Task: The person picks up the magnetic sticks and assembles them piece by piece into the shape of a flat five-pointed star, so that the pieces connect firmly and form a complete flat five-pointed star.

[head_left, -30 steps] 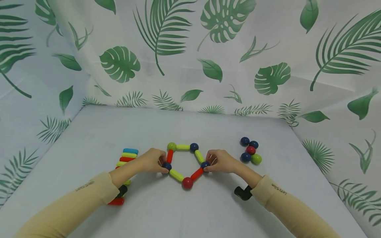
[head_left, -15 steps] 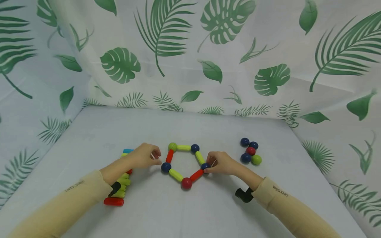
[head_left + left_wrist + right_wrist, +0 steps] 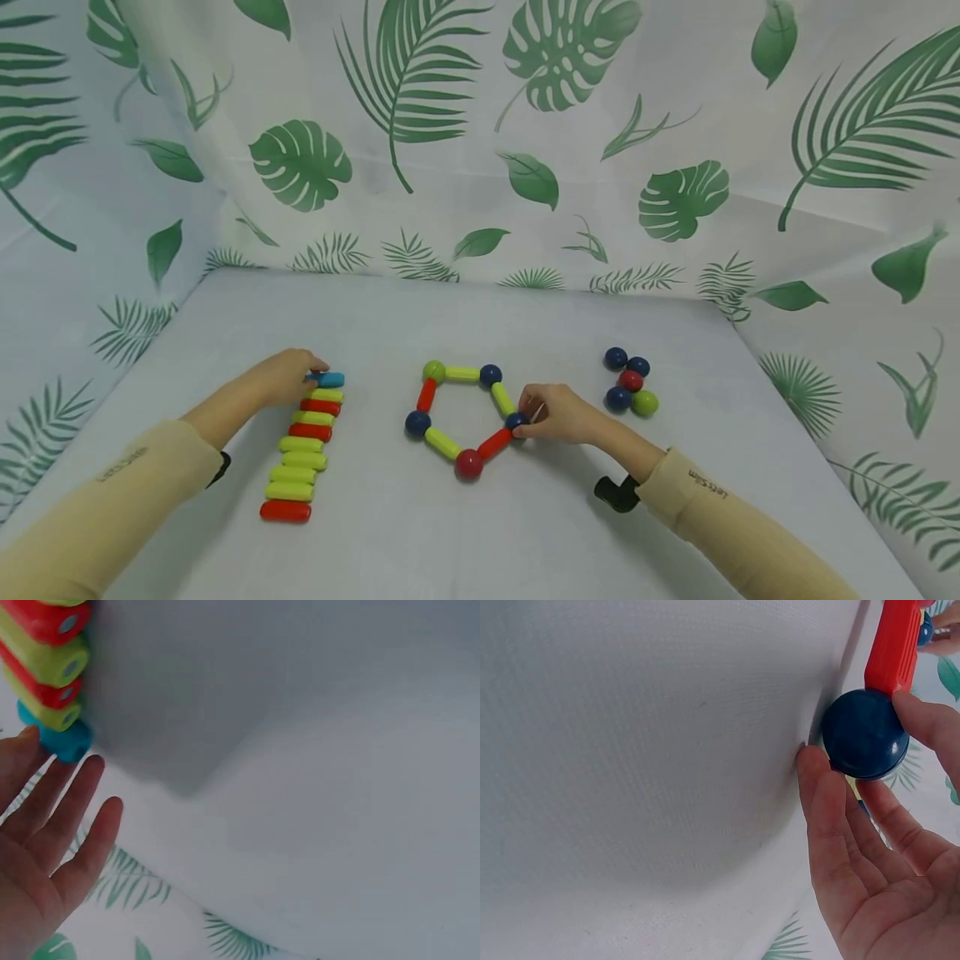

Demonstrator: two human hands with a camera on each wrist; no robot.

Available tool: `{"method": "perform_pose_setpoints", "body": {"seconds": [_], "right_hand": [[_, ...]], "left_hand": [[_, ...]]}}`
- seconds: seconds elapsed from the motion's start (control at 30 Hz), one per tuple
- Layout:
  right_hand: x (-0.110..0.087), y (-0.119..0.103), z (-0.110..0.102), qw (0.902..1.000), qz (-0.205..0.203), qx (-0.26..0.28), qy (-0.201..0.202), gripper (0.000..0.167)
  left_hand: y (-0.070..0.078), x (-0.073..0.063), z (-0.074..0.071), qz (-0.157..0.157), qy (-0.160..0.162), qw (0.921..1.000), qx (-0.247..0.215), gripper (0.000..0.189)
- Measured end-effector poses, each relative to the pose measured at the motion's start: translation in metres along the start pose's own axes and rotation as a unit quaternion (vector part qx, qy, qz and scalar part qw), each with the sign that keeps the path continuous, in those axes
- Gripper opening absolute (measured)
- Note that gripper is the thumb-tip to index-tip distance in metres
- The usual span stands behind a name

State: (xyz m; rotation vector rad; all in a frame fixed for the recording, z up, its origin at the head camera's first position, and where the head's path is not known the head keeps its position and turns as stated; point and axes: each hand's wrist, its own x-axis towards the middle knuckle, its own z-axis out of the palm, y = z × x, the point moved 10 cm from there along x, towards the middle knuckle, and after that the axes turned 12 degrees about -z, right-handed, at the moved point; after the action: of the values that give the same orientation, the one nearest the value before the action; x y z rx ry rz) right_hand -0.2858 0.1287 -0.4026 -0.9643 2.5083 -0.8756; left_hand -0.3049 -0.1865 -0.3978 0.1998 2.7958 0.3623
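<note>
1. Left hand (image 3: 283,379): fingers seem pinched on blue rod (image 3: 331,380), far end of rod row (image 3: 302,445); contact partly hidden.
2. Right hand (image 3: 558,414): fingers clamped on navy ball (image 3: 865,735), right corner of rod-and-ball pentagon (image 3: 443,443) on desk (image 3: 525,537).

Person wears long sleeves, pale yellow-beige, plain cloth; left sleeve (image 3: 90,517) and right sleeve (image 3: 750,533) match. Both end in wide, loose cuffs, left cuff (image 3: 187,454) and right cuff (image 3: 662,483), partway down the forearm. Dark small print by each: left lettering (image 3: 122,464) and right lettering (image 3: 707,482) seem to read "Let's Slim" (tiny, so not certain). Black fitting (image 3: 617,494) sticks out at the right cuff, smooth, bent like an elbow, blunt-ended. Black sliver (image 3: 219,470) shows at the left cuff's edge, mostly covered, shape unclear.
</note>
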Motion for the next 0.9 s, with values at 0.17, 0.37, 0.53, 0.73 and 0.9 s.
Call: {"method": "perform_pose_setpoints", "body": {"seconds": [0.17, 0.37, 0.53, 0.73, 0.9], "right_hand": [[-0.002, 0.001, -0.001, 1.0, 0.003, 0.0, 0.003, 0.021], [-0.002, -0.002, -0.001, 1.0, -0.008, 0.001, 0.001, 0.022], [-0.003, -0.002, -0.001, 0.9999, -0.007, 0.011, 0.0, 0.021], [-0.002, -0.003, 0.001, 0.9998, -0.015, 0.014, -0.004, 0.022], [-0.002, -0.004, 0.002, 0.9998, -0.019, 0.011, -0.004, 0.021]], "left_hand": [[-0.001, 0.005, 0.002, 0.005, 0.012, 0.9999, -0.004, 0.024], [0.001, 0.011, 0.001, -0.007, 0.018, 0.9998, 0.002, 0.022], [0.012, 0.021, -0.012, -0.005, 0.038, 0.9992, -0.012, 0.021], [0.041, 0.044, -0.033, -0.015, 0.059, 0.996, -0.066, 0.024], [0.079, 0.063, -0.027, -0.024, 0.037, 0.9921, -0.117, 0.03]]}}
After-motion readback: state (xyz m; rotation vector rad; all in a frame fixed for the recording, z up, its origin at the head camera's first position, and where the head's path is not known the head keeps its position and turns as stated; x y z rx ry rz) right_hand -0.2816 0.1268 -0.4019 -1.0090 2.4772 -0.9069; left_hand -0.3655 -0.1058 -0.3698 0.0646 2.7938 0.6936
